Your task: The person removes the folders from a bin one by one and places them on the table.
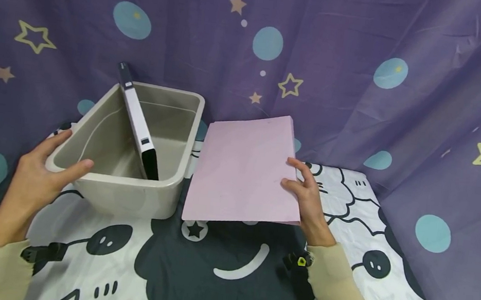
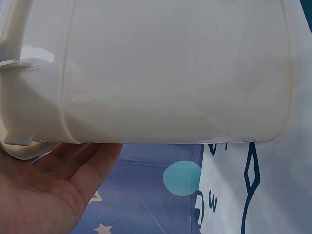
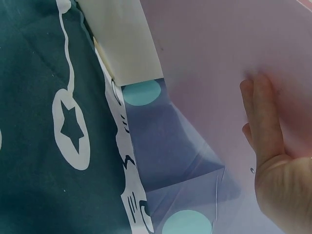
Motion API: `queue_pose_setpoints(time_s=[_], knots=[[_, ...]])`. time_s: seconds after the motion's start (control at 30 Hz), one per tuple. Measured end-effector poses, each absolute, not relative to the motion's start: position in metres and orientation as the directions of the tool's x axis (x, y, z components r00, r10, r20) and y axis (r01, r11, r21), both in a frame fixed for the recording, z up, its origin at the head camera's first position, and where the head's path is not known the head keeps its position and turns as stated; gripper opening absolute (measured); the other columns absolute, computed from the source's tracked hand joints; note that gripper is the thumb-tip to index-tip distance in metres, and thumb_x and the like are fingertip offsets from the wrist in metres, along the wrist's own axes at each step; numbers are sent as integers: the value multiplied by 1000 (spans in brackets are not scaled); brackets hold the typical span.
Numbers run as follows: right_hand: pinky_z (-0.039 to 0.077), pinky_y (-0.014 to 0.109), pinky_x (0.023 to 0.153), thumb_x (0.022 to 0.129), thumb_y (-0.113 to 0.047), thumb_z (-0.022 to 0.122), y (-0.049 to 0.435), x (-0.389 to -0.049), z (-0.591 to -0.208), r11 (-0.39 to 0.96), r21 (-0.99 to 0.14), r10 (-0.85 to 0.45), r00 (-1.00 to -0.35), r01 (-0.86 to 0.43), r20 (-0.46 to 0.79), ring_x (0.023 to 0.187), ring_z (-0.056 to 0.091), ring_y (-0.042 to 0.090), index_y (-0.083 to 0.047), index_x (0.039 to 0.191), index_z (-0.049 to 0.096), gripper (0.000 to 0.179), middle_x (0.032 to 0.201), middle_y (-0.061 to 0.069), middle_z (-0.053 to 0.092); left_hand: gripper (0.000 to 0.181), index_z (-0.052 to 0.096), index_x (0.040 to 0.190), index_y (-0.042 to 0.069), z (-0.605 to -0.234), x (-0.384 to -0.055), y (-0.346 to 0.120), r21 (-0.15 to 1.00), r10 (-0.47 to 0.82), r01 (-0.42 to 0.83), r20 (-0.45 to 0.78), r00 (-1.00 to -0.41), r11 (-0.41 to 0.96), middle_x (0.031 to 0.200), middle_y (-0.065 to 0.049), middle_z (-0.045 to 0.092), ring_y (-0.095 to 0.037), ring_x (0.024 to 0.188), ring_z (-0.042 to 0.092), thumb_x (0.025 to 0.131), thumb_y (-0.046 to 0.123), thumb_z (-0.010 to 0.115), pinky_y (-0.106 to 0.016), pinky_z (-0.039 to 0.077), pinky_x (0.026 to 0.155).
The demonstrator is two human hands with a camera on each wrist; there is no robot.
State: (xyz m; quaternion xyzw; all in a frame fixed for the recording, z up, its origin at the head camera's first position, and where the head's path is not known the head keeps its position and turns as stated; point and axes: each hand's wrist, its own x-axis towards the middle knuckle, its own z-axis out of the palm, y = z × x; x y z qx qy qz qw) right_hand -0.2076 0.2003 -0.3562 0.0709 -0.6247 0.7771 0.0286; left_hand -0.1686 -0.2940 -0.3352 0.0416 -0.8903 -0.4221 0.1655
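1. Beige plastic bin (image 1: 130, 194), just one, at left; its near-left corner is clasped by the left hand (image 1: 39, 175), thumb and fingers spread wide.
2. One black-and-white binder (image 1: 138, 122) is leaned inside, partly blocking the bin's mouth.
3. One pink folder (image 1: 243, 170), right of the bin, is pinched at its right edge by the right hand (image 1: 308, 196).
4. Far side: one purple curtain (image 1: 324, 105); below, one patterned cloth (image 1: 192, 277).

Cloth-covered surface (image 1: 225, 290), cartoon-printed in dark grey and white; a pale grey bin (image 1: 129, 198) stands upright on it, left of centre.
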Motion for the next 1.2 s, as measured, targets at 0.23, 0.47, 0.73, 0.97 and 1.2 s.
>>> queue_pose_setpoints(time_s=[0.23,0.47,0.73,0.97,1.2], knots=[[54,34,55,90,0,54,200,-208,-356,-181,-975,-36,-990,-128,136,71,69,19,-16,139,45,53,91,2,71,83,28,152,24,-335,-170,-294,761,-213,89,289,-933,643,144,-26,37,-34,99,42,83,28,75,-13,37,56],[55,35,57,91,0,54,199,-207,-358,-194,-972,-54,-988,-133,146,74,69,20,-16,140,44,53,94,4,70,83,27,152,27,-335,-169,-294,766,-220,74,274,-936,638,145,-25,36,-34,100,42,84,30,74,-13,37,57],[55,36,59,91,0,54,197,-206,-359,-198,-972,-48,-989,-130,142,76,69,20,-16,139,45,52,97,5,69,83,26,152,28,-335,-169,-293,765,-223,66,268,-937,640,148,-22,33,-41,106,41,84,31,74,-14,35,58],[56,36,60,91,-1,55,196,-206,-360,-189,-975,-64,-990,-113,127,77,69,21,-16,140,44,52,99,6,69,84,22,152,31,-336,-168,-292,768,-220,53,247,-944,639,150,-21,31,-45,111,39,85,32,72,-18,37,60],[56,37,58,91,-2,55,194,-208,-360,-181,-978,-73,-990,-106,121,76,70,22,-15,140,43,52,98,6,69,83,24,150,38,-335,-167,-293,774,-219,60,251,-943,631,149,-19,34,-39,108,39,84,33,73,-13,37,59]])
